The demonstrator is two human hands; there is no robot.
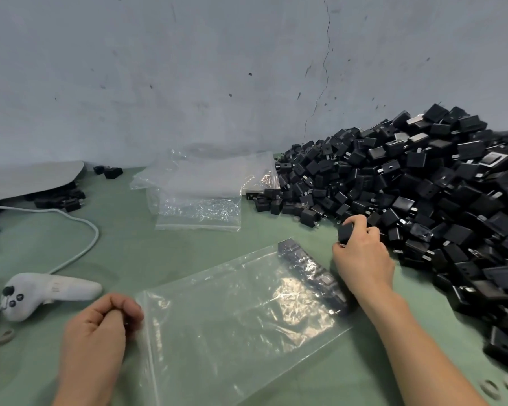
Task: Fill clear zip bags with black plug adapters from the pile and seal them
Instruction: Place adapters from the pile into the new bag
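Observation:
A clear zip bag (232,323) lies flat on the green table, its zip edge at the near left. Several black plug adapters (311,273) sit inside along its far right edge. My left hand (100,335) is curled at the bag's zip edge, pinching the plastic there. My right hand (361,256) grips one black adapter (346,232) at the near edge of the big pile of black adapters (423,194), just beyond the bag's far corner.
A stack of empty clear bags (200,189) lies by the wall. A white controller (50,291) with a cable (79,227) rests at the left. A grey sheet (30,177) covers more adapters at far left. Grey rings (505,385) lie at near right.

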